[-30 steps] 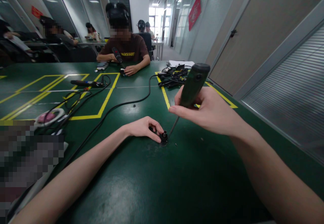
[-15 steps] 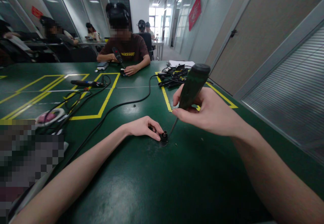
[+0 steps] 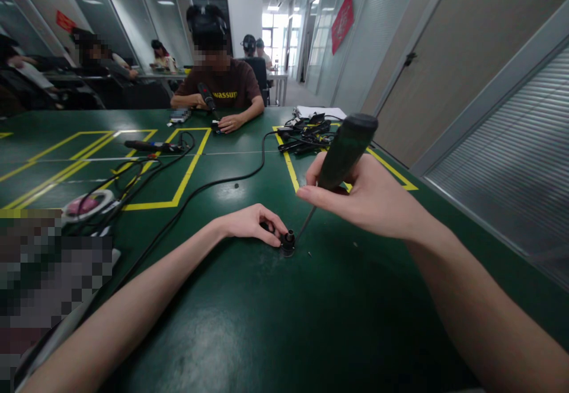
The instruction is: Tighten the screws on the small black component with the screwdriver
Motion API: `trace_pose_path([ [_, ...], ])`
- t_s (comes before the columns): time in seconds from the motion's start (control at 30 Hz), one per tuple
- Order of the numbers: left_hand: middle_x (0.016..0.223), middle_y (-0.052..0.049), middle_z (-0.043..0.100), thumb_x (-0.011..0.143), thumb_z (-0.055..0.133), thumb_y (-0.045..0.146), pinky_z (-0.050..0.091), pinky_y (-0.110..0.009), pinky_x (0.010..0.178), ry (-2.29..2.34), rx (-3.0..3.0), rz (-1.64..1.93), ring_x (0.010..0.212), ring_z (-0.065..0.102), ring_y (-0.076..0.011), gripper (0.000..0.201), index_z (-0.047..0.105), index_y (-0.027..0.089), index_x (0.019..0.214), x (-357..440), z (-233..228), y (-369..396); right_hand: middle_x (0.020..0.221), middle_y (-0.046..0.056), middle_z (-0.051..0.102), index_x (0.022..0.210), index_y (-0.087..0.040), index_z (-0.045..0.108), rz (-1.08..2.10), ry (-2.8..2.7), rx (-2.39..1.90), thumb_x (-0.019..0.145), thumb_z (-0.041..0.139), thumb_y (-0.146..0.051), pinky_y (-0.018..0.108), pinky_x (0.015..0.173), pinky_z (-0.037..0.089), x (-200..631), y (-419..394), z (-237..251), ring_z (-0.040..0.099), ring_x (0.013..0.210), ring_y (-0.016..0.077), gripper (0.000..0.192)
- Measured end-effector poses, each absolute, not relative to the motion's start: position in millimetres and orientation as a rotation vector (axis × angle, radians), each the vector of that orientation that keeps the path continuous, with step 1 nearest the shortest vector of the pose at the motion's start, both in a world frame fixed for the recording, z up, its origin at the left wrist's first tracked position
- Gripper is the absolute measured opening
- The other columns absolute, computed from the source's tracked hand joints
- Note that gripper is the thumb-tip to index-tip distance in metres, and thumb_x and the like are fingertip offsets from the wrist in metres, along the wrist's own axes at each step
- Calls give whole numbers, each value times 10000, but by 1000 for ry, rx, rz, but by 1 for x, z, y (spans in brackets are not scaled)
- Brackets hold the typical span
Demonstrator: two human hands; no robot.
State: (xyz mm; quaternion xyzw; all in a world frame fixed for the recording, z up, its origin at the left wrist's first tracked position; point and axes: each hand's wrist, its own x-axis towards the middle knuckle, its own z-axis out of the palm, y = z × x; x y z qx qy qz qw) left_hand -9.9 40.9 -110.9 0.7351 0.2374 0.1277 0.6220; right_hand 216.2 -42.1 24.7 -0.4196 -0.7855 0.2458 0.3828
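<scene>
Near the middle of the green table a small round black part (image 3: 288,243) stands upright, with a short metal stub at its top. My left hand (image 3: 256,223) pinches this part from the left, thumb in front and fingers behind. My right hand (image 3: 351,194) is closed around the dark handle of a screwdriver (image 3: 344,150). The handle leans to the right, and the thin shaft slants down to the right side of the black part. Whether the tip touches it is hard to make out. A tiny screw-like bit (image 3: 310,253) lies just right of the part.
A pile of black cables and parts (image 3: 306,132) sits inside yellow tape at the back right. A black cable (image 3: 213,182) crosses the table. At left lie a pen-shaped tool (image 3: 153,146) and a white tape roll (image 3: 89,205). A co-worker (image 3: 217,85) sits opposite, holding a tool.
The screwdriver handle has tipped slightly further right, and my right hand's fingers have shifted on it. My left hand and the black part have stayed in place.
</scene>
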Motion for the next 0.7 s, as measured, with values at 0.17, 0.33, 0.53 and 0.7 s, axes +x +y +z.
trace_pose_path([
  [0.17,934,-45,807,636,963,356,499,-256,794,604,1691,301,792,661,-132,352,834,172,907,-8,-110,37,678,-6,611,755,-180,668,631,-1993,-1082,798,771,-321,260,556,393,215,-43,27,519,610,128,180],
  [0.33,939,-48,808,644,961,376,500,-260,791,588,1672,308,785,662,-131,344,835,174,893,-7,-111,36,698,-4,624,765,-185,656,630,-2001,-1084,784,748,-273,259,559,408,215,-44,28,534,622,133,128],
  [0.53,939,-50,803,650,962,387,519,-252,788,564,1655,298,785,671,-129,359,838,170,909,-7,-112,39,644,-3,596,712,-175,652,660,-2005,-1102,810,772,-388,263,529,374,216,-43,26,505,583,127,263],
  [0.7,954,-50,803,669,955,378,526,-247,792,551,1660,311,799,680,-131,340,841,173,916,-7,-113,39,673,-3,624,761,-176,675,671,-1982,-1098,798,761,-316,262,547,394,215,-43,26,527,601,129,168],
])
